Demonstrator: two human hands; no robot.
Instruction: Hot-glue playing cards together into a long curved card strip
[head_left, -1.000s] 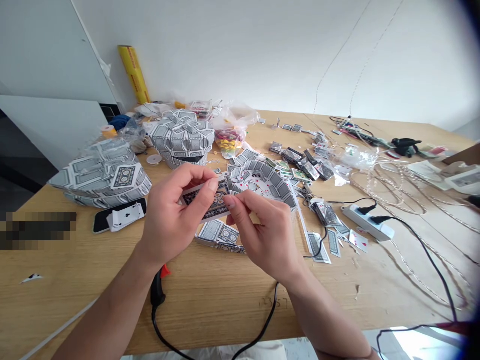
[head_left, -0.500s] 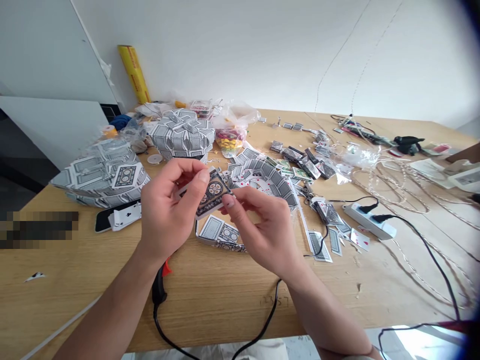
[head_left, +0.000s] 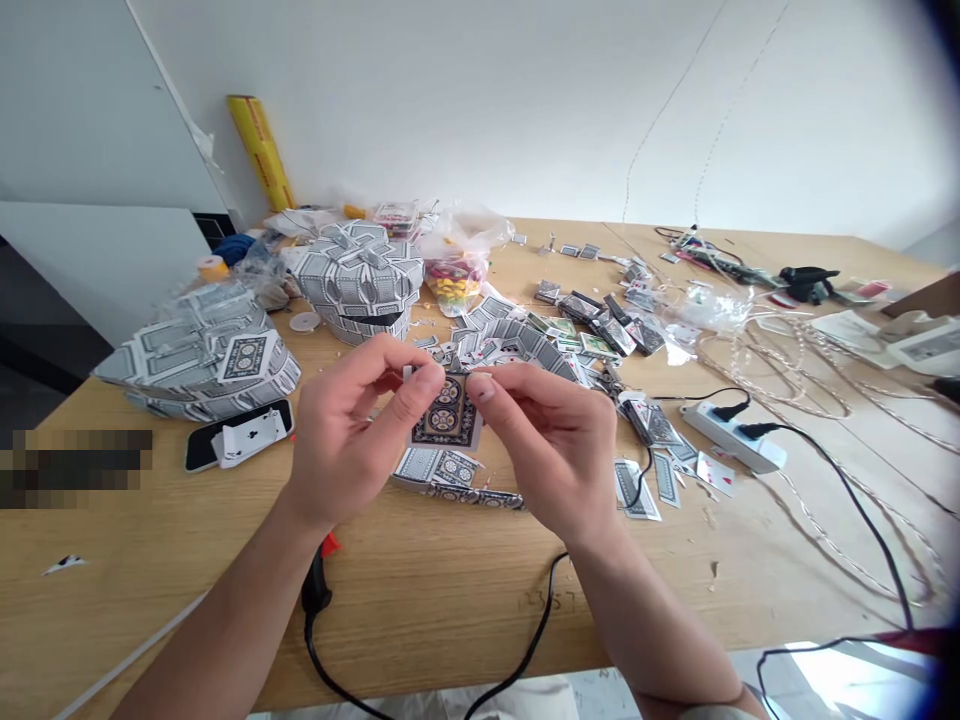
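Small patterned playing card (head_left: 448,412), dark-backed with round ornaments, is held upright above the wooden desk (head_left: 420,590) between both hands. Left hand (head_left: 352,440) pinches the card's upper left corner, thumb and curled fingers closed on it; the card sits at its 3 o'clock. Right hand (head_left: 559,440) grips the upper right corner between thumb and forefinger, the card at its 9 o'clock. Just below the card lies a curved strip of glued grey cards (head_left: 450,478); a white power strip (head_left: 735,440) rests well apart at 3 o'clock.
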